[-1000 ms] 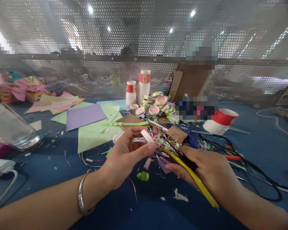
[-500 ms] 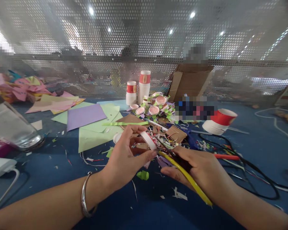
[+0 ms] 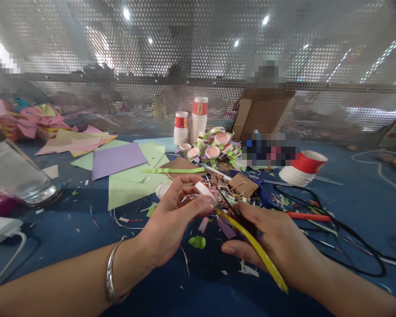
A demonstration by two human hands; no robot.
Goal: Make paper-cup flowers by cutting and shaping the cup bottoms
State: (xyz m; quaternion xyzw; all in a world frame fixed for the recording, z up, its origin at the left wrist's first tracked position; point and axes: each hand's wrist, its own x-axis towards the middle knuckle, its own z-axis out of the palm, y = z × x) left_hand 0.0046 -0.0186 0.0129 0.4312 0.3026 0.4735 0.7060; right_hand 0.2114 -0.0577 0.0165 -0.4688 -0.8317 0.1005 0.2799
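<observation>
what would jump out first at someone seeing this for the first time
Probably the bright yellow strip slanting down in front of the right hand, which holds dark scissors close to a white cup piece pinched in the left hand. Next, likely the heap of round pieces with reddish faces beyond the hands, near two stacks of red-and-white paper cups.

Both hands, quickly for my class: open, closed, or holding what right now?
Left hand: closed, holding a round white-rimmed piece.
Right hand: holding what look like dark scissors.
</observation>
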